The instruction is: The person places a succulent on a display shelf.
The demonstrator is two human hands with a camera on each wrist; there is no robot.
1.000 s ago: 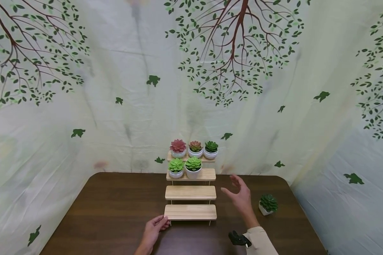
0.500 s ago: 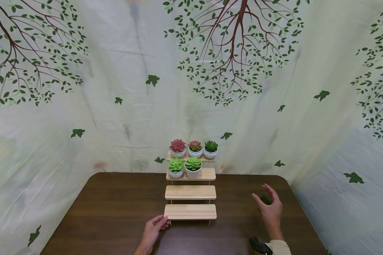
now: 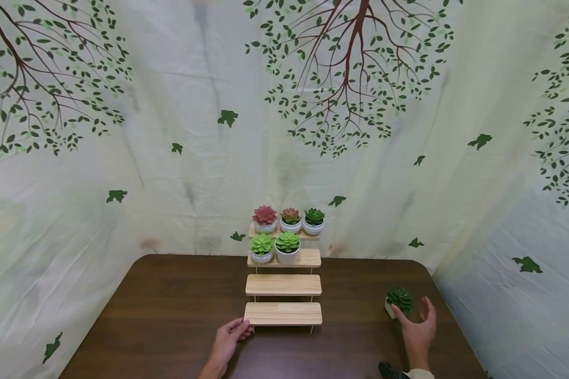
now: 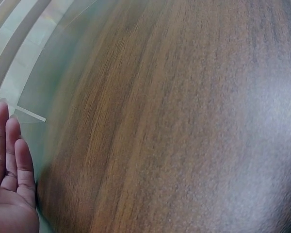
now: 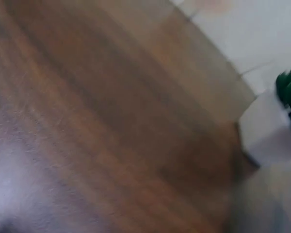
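A four-tier wooden display stand (image 3: 283, 314) with clear supports stands mid-table. My left hand (image 3: 226, 341) pinches the left end of its lowest shelf, thumb on the edge. In the left wrist view, three fingers (image 4: 24, 162) of that hand lie beside a clear support. On the right, a dark green succulent (image 3: 400, 299) sits in a white angular pot (image 5: 269, 128). My right hand (image 3: 418, 332) is at its near right side, thumb overlapping the plant and the fingers spread apart. In the right wrist view, only a sliver of this hand shows at the lower right edge.
The top shelf bears a red succulent (image 3: 265, 216), a reddish-green one (image 3: 291, 216) and a dark green one (image 3: 314, 217). Two light green succulents (image 3: 287, 242) stand on the second shelf. A leaf-printed curtain (image 3: 180, 210) hangs behind the brown table (image 3: 170, 310).
My right hand has moved from beside the stand, rightward past the succulent, then down to its near right side. The left hand stays at the lowest shelf.
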